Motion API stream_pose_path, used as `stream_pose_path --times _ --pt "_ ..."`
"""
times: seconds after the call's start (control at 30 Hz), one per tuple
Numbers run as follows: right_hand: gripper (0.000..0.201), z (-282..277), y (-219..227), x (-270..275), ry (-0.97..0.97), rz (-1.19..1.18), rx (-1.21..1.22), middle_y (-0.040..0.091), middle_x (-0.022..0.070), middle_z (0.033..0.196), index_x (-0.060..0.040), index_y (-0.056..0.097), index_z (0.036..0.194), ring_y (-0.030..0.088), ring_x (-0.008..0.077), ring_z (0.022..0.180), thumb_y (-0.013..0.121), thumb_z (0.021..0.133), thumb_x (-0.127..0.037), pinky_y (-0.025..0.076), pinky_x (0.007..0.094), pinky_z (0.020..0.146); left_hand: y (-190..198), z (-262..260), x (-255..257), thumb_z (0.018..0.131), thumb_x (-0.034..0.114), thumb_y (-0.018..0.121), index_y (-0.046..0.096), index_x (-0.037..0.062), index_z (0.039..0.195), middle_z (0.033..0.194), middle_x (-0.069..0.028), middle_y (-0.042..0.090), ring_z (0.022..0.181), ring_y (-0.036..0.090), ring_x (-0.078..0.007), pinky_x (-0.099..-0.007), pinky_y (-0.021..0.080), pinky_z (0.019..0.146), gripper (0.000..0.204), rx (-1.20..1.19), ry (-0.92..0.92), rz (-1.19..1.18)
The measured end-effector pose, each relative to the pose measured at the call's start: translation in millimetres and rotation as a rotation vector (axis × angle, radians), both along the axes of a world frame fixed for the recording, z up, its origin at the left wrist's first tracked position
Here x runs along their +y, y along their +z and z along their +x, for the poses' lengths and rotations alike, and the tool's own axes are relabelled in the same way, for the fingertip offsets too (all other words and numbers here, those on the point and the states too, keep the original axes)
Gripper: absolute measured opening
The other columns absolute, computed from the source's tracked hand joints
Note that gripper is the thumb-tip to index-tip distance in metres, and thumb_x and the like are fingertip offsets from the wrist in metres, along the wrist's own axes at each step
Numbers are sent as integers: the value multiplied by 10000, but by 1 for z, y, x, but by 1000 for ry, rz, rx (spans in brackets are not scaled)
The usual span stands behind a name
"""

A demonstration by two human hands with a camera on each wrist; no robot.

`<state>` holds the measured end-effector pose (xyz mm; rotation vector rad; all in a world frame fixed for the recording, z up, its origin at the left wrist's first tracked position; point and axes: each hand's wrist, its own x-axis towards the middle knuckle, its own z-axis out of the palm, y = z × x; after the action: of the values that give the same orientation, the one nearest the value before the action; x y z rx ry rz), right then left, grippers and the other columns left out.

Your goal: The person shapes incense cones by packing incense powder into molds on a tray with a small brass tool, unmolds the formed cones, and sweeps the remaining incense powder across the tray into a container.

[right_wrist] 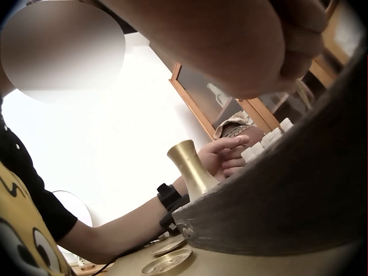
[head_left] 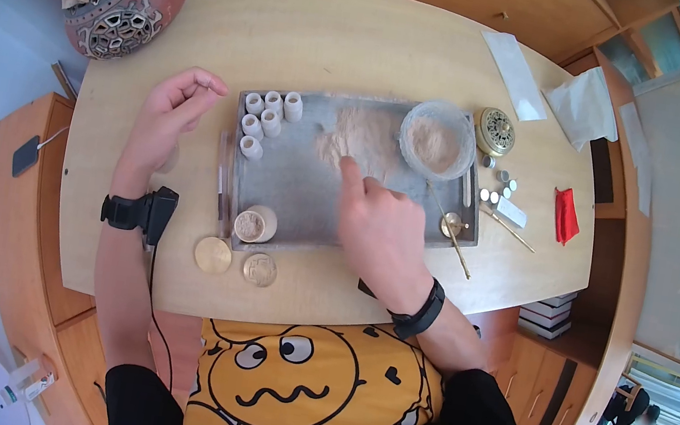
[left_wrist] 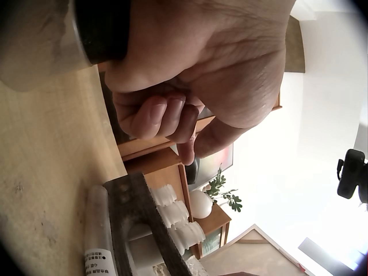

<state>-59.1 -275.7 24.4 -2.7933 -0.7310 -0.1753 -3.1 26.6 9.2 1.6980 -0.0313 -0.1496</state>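
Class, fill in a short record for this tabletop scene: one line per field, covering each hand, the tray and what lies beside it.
Left hand: raised beside the tray, fingers loosely curled, holding nothing
Right hand: index finger touching the powder
Tray: grey, holds white cylinders, powder, a sieve
Beside tray: two brass discs, brass lid

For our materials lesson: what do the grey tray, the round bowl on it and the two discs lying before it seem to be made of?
The tray looks like matt grey stone or slate, though coated metal is possible: dull, speckled, no shine. The bowl seems clear glass or plastic, since the pale powder shows through its wall. The two discs look like brass: golden yellow with a soft metallic gleam.
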Motion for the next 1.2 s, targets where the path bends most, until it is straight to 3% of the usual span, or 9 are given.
stream_pose_path --times 0.37,0.43,0.57,0.67,0.73,0.87,0.93,1.07,1.2 --pt "438 1 -3 -2 -19 13 4 631 97 672 -32 597 1207 647 310 528 599 770 -10 509 399 459 -1 -2 0 1000 146 586 655 53 1055 704 114 404 591 288 16 -196 191 518 128 0 0 -8" --pt "389 2 0 -6 -39 -20 -10 624 100 667 35 582 1121 670 266 530 636 742 -31 520 359 429 -1 -1 0 1001 147 584 656 54 1056 700 114 408 591 291 17 -196 192 518 130 -9 -9 -14" --pt "401 -4 1 -5 49 70 -27 623 99 661 41 581 1122 662 263 520 643 734 -37 518 361 430 -1 -2 -1 1002 147 582 655 55 1054 698 113 411 591 291 17 -196 194 519 129 12 10 -1" --pt "455 -10 0 -1 64 15 29 619 86 657 -29 597 1207 646 293 524 609 752 -10 512 383 457 1 -1 0 1004 148 579 655 58 1053 699 112 412 591 292 16 -196 197 519 127 -13 -8 5" --pt "398 -9 2 -5 59 -5 -18 607 85 656 37 586 1130 660 243 519 638 744 -42 512 346 425 0 -1 0 1003 145 579 655 57 1056 697 113 409 590 291 15 -197 199 519 128 11 1 -4" --pt "402 -9 5 -9 -21 -74 19 607 84 667 41 590 1136 666 235 531 635 745 -44 512 337 431 -3 -1 1 1002 144 580 656 56 1059 696 114 404 588 289 15 -196 198 519 130 -9 0 -14" --pt "486 -10 0 -6 7 38 18 607 85 662 -11 580 1229 654 284 540 615 745 -20 504 370 456 -4 0 2 1000 144 584 656 54 1063 696 114 401 587 287 14 -195 197 519 131 4 -4 -16" --pt "479 -10 -1 -2 42 2 41 609 78 667 -19 578 1230 651 287 539 613 753 -21 505 376 456 -2 -1 -1 999 145 588 657 55 1062 694 115 399 586 286 15 -194 195 519 130 2 2 -6" --pt "430 -4 3 -7 14 -34 1 608 83 664 51 582 1158 667 232 535 636 741 -42 517 330 439 -1 -1 0 999 150 592 657 58 1055 695 116 399 585 287 15 -193 194 518 126 -1 3 -22"
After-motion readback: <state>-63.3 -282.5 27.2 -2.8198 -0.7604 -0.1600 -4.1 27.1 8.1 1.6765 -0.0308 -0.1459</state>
